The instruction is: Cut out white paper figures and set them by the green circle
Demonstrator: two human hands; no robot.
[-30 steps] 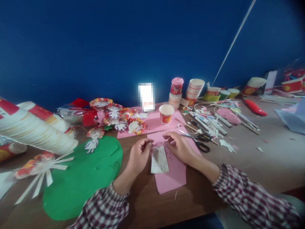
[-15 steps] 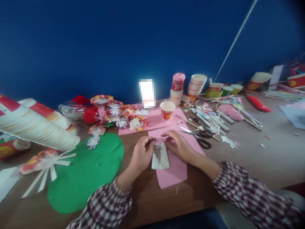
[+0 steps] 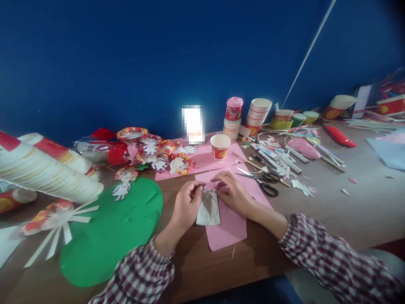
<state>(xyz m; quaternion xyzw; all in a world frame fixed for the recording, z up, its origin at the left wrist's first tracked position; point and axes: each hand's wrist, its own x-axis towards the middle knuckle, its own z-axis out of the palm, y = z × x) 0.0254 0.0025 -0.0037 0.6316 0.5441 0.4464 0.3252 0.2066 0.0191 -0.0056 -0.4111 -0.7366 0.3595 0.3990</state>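
My left hand [image 3: 187,203] pinches the drawn-on card [image 3: 209,211] near its top, over pink paper [image 3: 232,232]; whether my curled right hand [image 3: 236,196] grips it, I cannot tell.

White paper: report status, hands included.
Left hand, right hand at upper end of white paper; grip unclear. Pink sheet partly beneath. Nearest clutter: scissors, beside right hand.

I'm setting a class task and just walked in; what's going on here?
A person's left hand and right hand are at the far end of a small white piece with outlines drawn on it, over a pink sheet. Their exact grip on it is hard to make out. Scissors lie partly open beside the right hand, a paper cup stands beyond both hands, and a green cutout lies to the left.
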